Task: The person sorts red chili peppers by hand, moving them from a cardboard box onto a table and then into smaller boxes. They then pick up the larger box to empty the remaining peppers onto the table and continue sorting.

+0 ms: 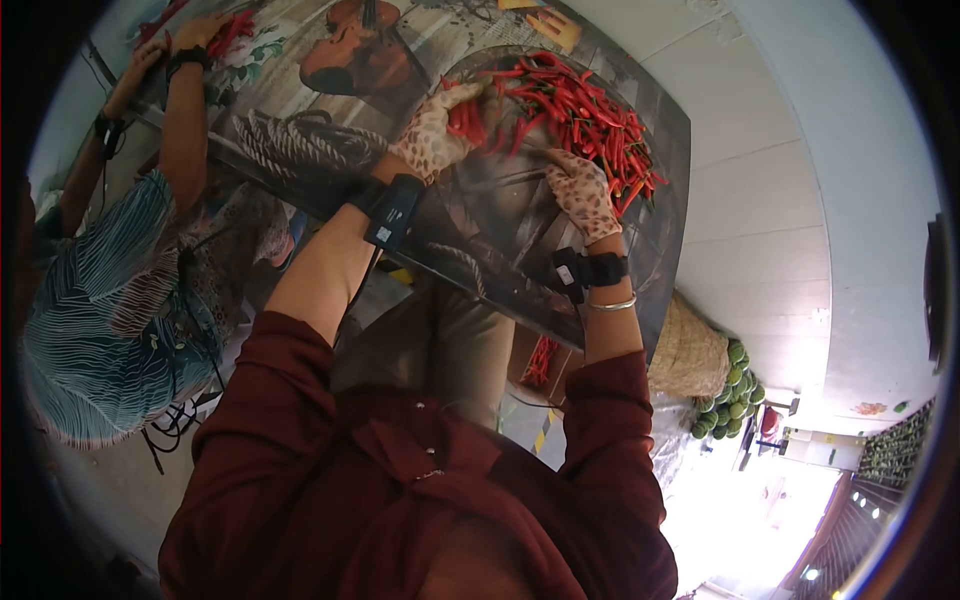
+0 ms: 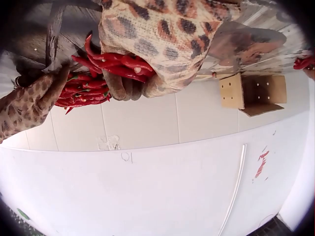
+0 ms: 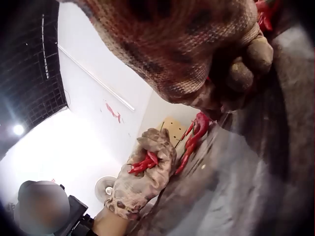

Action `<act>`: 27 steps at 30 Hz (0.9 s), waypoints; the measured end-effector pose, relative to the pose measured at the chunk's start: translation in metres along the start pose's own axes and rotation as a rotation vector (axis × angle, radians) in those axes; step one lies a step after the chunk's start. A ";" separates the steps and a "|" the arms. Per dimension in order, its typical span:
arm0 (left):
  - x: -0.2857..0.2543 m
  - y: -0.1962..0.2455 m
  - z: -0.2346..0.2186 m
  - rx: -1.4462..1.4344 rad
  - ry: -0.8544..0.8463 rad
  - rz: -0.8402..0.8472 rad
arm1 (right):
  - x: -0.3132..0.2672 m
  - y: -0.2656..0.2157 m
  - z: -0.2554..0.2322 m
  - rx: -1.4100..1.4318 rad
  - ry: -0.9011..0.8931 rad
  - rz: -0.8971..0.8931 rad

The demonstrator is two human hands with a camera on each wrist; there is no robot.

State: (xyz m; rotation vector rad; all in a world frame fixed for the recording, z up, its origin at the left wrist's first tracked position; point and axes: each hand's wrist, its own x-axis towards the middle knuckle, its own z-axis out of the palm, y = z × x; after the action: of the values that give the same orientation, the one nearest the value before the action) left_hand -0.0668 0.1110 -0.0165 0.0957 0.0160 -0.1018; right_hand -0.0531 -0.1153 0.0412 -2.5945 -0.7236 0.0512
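Observation:
My left hand [image 1: 437, 130], in a spotted glove, holds a bunch of red chili peppers [image 2: 123, 66]. Their tips poke out between its curled fingers, and some show in its palm in the right wrist view. A large heap of red chili peppers [image 1: 600, 115] lies on the table to its right. At the near edge of that heap is my right hand [image 1: 583, 198], gloved alike, its fingers curled in the right wrist view. A red chili [image 3: 196, 135] appears just below those fingers; I cannot tell whether they grip it.
The table [image 1: 500, 265] has a printed cover with a violin and rope pattern. Another person's hands [image 1: 195, 35] handle red chilies at the far left. An open cardboard box [image 2: 253, 93] stands beyond the table. A sack [image 1: 690, 345] and green round produce [image 1: 730, 400] stand at right.

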 end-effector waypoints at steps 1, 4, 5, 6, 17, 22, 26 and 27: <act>-0.001 0.000 0.002 -0.001 0.001 -0.003 | -0.002 0.002 -0.001 0.019 0.028 0.020; -0.003 -0.001 0.007 -0.046 0.035 -0.030 | -0.003 0.004 -0.005 0.019 0.093 0.107; -0.004 0.000 0.009 -0.044 0.053 -0.034 | -0.003 -0.006 -0.008 -0.001 0.092 0.122; -0.005 0.000 0.010 -0.042 0.071 -0.037 | -0.001 -0.003 -0.004 0.001 0.092 0.123; -0.003 -0.002 0.007 -0.056 0.046 -0.016 | 0.047 -0.007 0.012 -0.140 0.104 -0.004; -0.003 -0.001 0.005 -0.013 -0.010 -0.006 | 0.053 -0.007 0.012 -0.201 0.078 -0.008; -0.004 -0.002 0.010 0.003 0.084 0.009 | 0.057 -0.012 0.008 -0.087 0.114 0.025; -0.003 -0.002 0.009 -0.003 0.089 -0.013 | 0.061 -0.015 0.007 -0.087 0.114 0.025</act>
State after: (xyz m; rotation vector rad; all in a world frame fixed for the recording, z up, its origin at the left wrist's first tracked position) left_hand -0.0697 0.1086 -0.0077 0.0974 0.1059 -0.1104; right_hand -0.0084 -0.0707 0.0462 -2.6637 -0.6657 -0.1215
